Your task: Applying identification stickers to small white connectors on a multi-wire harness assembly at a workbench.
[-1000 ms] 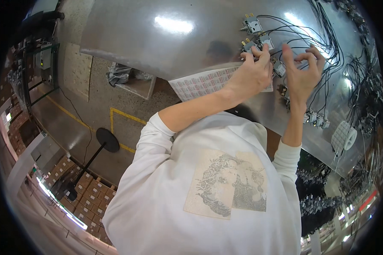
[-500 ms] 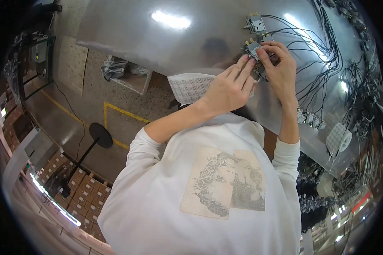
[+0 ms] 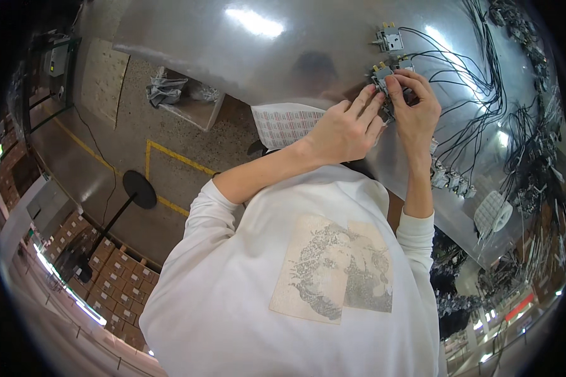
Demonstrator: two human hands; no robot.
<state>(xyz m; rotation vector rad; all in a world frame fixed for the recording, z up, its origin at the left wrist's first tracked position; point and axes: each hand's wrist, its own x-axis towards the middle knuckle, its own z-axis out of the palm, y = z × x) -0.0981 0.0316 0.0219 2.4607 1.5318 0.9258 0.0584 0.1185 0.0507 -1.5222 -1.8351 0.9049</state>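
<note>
At the near edge of the metal table, both hands close around a small grey thermostat (image 3: 381, 75) with gold-coloured terminals. The fingertips of my left hand (image 3: 346, 132) press on its near left side. My right hand (image 3: 416, 112) pinches it from the right with thumb and forefinger, and partly covers it. Just beyond the right fingers sits another grey thermostat (image 3: 405, 64), half hidden. A third thermostat (image 3: 391, 39) lies farther off, its thin black lead (image 3: 431, 36) running right. A white sheet of printed labels (image 3: 286, 127) hangs by my left forearm.
Black leads bundle across the right of the metal table (image 3: 201, 56). Several more thermostats (image 3: 451, 180) lie right of my right forearm, near a white label roll (image 3: 492, 212). A bin with plastic bags (image 3: 214, 113) stands on the floor left, with stacked cartons (image 3: 116, 286) behind.
The view has shifted slightly, so the table things appear a little farther right. Both hands stay on the same thermostat, with only small finger movements.
</note>
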